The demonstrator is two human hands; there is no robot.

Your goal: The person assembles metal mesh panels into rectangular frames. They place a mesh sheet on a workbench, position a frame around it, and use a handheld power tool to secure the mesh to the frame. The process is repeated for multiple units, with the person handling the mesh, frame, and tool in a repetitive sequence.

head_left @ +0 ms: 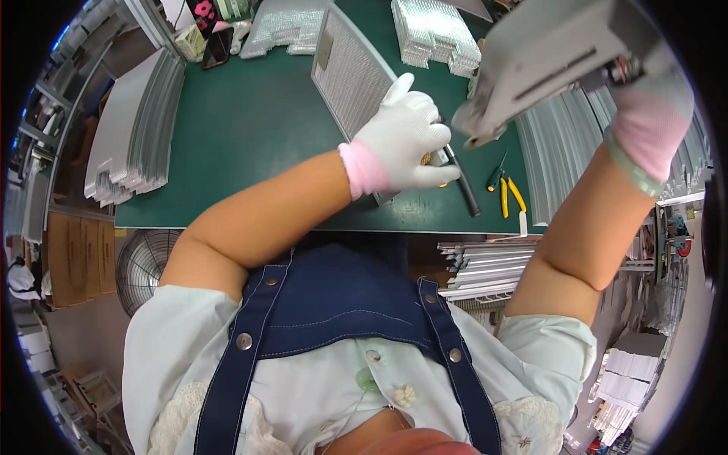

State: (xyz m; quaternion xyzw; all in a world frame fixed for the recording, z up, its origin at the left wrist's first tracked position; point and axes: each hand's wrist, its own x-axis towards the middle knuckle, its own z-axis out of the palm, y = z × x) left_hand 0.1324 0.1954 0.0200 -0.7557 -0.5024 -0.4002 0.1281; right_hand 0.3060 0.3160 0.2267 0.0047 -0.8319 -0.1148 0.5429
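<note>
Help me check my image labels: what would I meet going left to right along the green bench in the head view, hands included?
Stack of pale grey panels → black phone → silvery bubble-textured sheets → gloved left hand → yellow-handled pliers → gloved right hand.

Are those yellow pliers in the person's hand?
No, the yellow pliers lie on the green table, to the right of the gloved left hand.
</note>
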